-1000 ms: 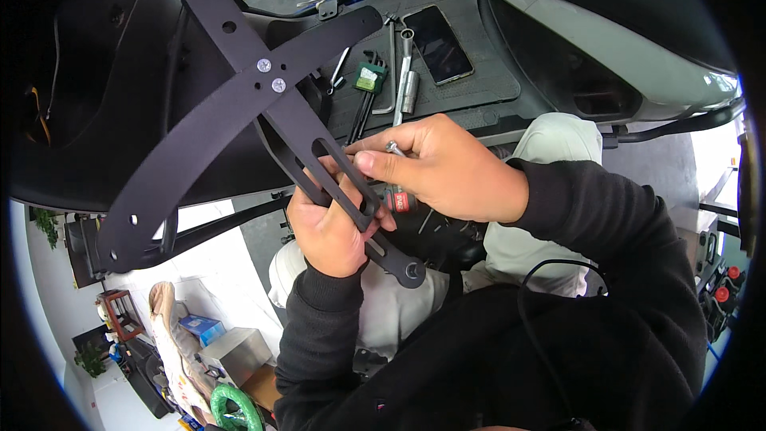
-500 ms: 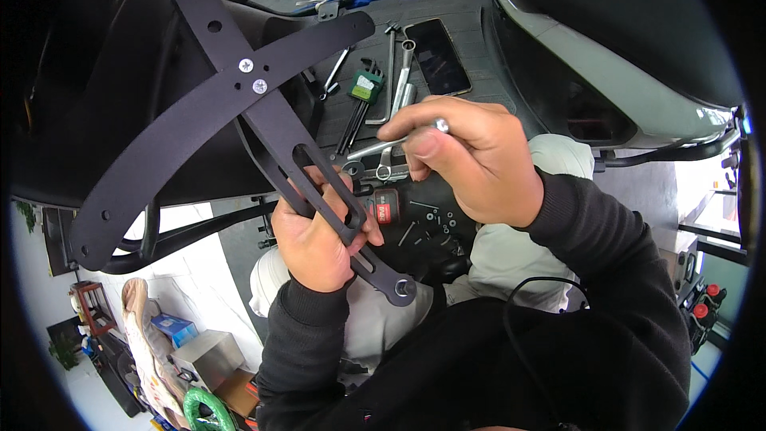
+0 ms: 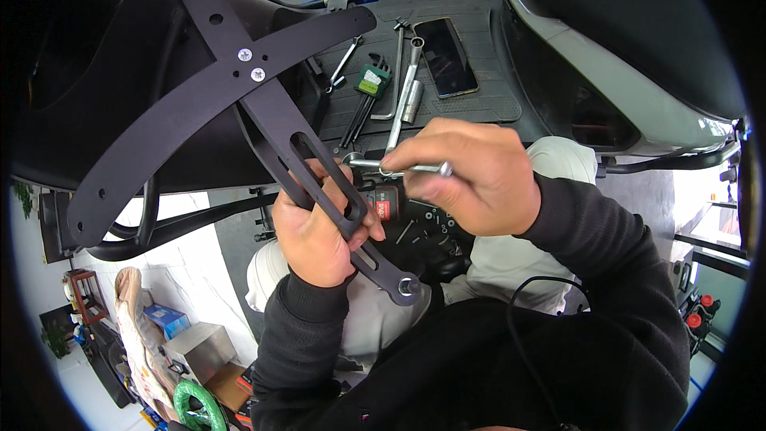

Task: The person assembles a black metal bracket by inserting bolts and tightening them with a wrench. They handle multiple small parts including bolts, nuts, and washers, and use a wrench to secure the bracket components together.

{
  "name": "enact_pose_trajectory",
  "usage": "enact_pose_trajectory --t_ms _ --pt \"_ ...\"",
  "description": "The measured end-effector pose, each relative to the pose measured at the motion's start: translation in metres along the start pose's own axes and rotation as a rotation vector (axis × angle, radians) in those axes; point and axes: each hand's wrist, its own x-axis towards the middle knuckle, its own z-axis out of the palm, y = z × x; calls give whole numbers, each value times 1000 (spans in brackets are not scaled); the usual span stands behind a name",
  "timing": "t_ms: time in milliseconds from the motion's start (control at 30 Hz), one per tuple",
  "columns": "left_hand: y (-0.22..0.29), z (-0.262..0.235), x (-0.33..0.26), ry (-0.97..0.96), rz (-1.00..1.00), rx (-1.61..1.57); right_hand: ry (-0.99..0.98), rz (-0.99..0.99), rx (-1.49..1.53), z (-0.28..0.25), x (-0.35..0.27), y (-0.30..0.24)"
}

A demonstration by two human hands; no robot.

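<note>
Two hands busy here. The left hand [image 3: 319, 231] is wrapped around a slotted arm of the black metal cross bracket [image 3: 239, 72], which hangs right above the lap, its upper part bolted at the crossing with two silver screws [image 3: 250, 65]. The right hand [image 3: 471, 179] pinches a small chrome wrench [image 3: 399, 166] between closed fingers, its ring end sitting just beside the slot. The bracket looks like flat matte steel, stiff and probably fairly heavy, so gripping mid-arm seems smart. The wrench is smooth and shiny, likely slippery. More tools and a dark phone [image 3: 446, 57] lie on the ribbed mat [image 3: 487, 104] beyond.
</note>
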Motion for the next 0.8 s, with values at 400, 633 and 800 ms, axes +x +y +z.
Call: enact_pose_trajectory --t_ms 400,633,800 --pt "-3 0 -4 8 12 -7 -124 128 402 21 -3 4" --pt "-1 -2 -7 -24 -3 18 -163 463 653 22 -2 11" --pt "0 -1 -9 -23 24 51 -173 409 805 25 -3 12"
